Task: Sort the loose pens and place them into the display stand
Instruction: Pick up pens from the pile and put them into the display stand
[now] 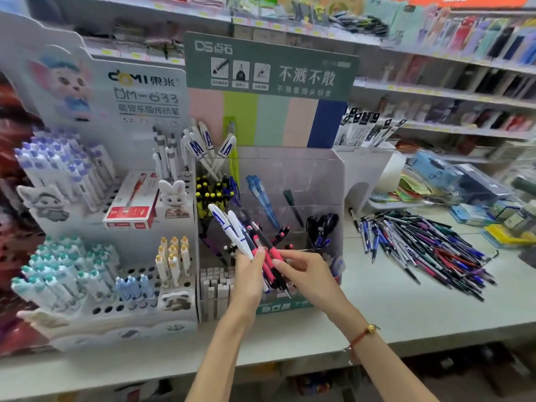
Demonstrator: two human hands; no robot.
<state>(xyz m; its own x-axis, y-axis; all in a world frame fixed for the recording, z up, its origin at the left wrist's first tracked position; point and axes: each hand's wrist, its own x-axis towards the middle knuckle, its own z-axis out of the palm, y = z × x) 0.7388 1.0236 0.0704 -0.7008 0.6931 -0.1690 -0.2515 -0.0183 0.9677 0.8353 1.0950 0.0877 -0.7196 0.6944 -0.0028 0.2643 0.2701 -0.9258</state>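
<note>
My left hand (249, 275) grips a bundle of pens (232, 227), white-and-blue ones and pink-and-black ones, fanned upward to the left. My right hand (304, 271) pinches a pink-and-black pen (268, 245) in that bundle. Both hands hover in front of the clear acrylic display stand (313, 181) with the green header. Its compartments hold white-and-blue pens, yellow-tipped black pens, blue pens and dark pens. A big pile of loose pens (426, 250) lies on the counter to the right.
A white cartoon pen display (95, 216) full of pens, with a red pen box (132, 203) on it, stands at the left. A white holder (367, 166), packets and boxes sit at the back right. Stocked shelves run behind. The counter's front edge (261, 358) is near me.
</note>
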